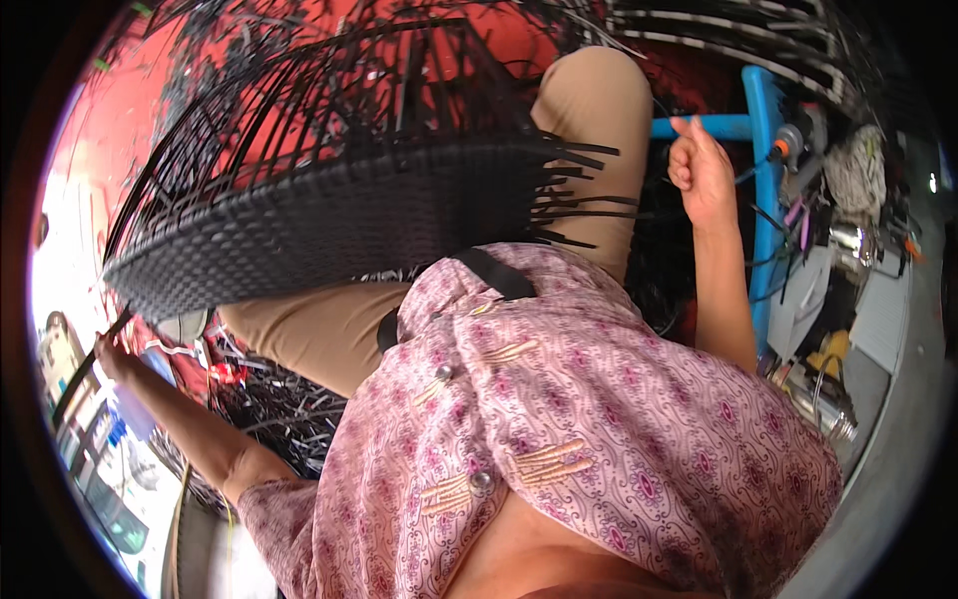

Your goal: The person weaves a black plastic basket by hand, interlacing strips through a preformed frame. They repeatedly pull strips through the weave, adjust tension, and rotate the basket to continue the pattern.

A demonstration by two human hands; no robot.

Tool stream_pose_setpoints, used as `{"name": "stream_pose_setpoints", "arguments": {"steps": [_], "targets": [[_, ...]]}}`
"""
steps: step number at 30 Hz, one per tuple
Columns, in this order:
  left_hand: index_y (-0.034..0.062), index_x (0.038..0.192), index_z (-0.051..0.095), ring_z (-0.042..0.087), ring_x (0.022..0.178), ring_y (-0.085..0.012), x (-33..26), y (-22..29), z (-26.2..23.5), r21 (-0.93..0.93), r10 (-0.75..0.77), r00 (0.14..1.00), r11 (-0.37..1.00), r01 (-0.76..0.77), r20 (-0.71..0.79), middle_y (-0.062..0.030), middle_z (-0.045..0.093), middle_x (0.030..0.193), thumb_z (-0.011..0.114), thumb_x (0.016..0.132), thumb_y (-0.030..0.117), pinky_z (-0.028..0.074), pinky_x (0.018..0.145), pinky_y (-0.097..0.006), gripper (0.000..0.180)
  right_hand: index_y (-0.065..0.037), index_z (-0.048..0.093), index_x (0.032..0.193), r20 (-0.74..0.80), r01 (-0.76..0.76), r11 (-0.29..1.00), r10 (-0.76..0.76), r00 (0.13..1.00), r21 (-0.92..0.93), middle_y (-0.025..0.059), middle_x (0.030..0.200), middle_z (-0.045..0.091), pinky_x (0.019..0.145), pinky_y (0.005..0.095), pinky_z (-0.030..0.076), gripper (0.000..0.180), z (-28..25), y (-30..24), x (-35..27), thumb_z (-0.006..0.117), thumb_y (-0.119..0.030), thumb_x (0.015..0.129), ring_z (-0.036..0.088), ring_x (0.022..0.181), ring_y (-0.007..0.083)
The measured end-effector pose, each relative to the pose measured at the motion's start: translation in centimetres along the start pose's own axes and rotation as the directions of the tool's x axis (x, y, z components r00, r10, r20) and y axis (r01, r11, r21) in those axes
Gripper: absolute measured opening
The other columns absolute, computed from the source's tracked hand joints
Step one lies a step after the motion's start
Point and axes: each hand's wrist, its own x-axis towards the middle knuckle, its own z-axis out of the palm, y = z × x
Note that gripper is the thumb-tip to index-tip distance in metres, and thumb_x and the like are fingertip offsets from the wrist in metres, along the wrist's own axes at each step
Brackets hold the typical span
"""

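Observation:
A black woven panel (329,225), made of flat plastic strips, lies tilted across my lap. Loose strip ends (579,200) stick out at its right edge, and long unwoven strips (329,105) fan up from its far side. Beside the panel's left corner, my left hand (112,354) is closed on a dark strip (78,379); the fingers look small and partly blurred. Raised to the right of my knee, apart from the panel, my right hand (701,172) has its fingers curled in. Whatever it may hold is hidden.
A blue frame (764,200) stands right of my right hand. Beyond it are a grey cloth bundle (856,170), a metal container (851,242) and assorted tools. Cut black strips (284,419) litter the red floor (110,130). Another strip-covered frame (738,45) is at the far right.

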Motion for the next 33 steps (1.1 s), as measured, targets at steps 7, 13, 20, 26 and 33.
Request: {"name": "stream_pose_setpoints", "arguments": {"steps": [7,13,20,26,33], "targets": [[0.0054,0.088,0.078,0.069,0.073,-0.0194,-30.9,-10.9,-11.4,0.421,0.006,0.951,0.898,0.131,-0.309,-0.0087,0.075,0.082,0.07,0.084,0.029,0.054,0.072,-0.035,0.025,-0.006,0.057,0.127,0.111,-0.131,0.991,0.133,0.985,-0.023,-0.0037,0.074,0.04,0.046,0.0201,0.027,0.04,-5.7,5.9,2.8,0.056,-0.039,0.104,0.035,0.058,0.0051],[0.0052,0.089,0.077,0.071,0.089,-0.0357,-62.3,-15.5,-27.3,0.477,-0.311,0.71,0.567,0.672,-0.631,-0.0174,0.075,0.091,0.067,0.082,0.033,0.054,0.082,-0.044,0.03,-0.012,0.06,0.104,0.108,-0.078,0.961,0.11,0.988,-0.266,-0.0059,0.07,0.047,0.046,0.0221,0.033,0.025,-3.0,6.3,8.1,0.06,-0.038,0.102,0.041,0.056,0.0059],[0.0099,0.095,0.079,0.069,0.099,-0.0387,-86.1,-16.9,-26.7,0.274,-0.615,0.338,0.201,0.941,-0.712,-0.0177,0.074,0.103,0.067,0.083,0.033,0.054,0.087,-0.047,0.029,-0.016,0.054,0.086,0.108,-0.013,0.925,0.058,0.992,-0.379,-0.007,0.067,0.046,0.052,0.0236,0.032,0.024,-0.4,5.4,7.2,0.06,-0.033,0.102,0.042,0.058,0.0058],[0.0149,0.097,0.078,0.069,0.1,-0.0369,-85.7,-18.6,-24.6,0.211,-0.574,0.294,0.208,0.955,-0.765,-0.0154,0.074,0.103,0.066,0.088,0.028,0.054,0.087,-0.047,0.02,-0.015,0.054,0.083,0.118,-0.011,0.877,0.078,0.99,-0.481,-0.0067,0.068,0.049,0.051,0.0235,0.033,0.025,-0.4,4.1,8.6,0.06,-0.03,0.102,0.044,0.059,0.0058],[0.0242,0.125,0.068,0.051,0.128,-0.031,-80.3,-20.9,-27.6,0.535,-0.62,0.437,0.033,0.844,-0.651,-0.0067,0.058,0.136,0.061,0.091,0.021,0.042,0.106,-0.045,0.035,-0.015,0.054,0.083,0.116,-0.019,0.925,0.068,0.991,-0.381,-0.0064,0.068,0.049,0.05,0.0236,0.034,0.025,-2.1,4.1,7.6,0.06,-0.029,0.102,0.045,0.058,0.006]]}}
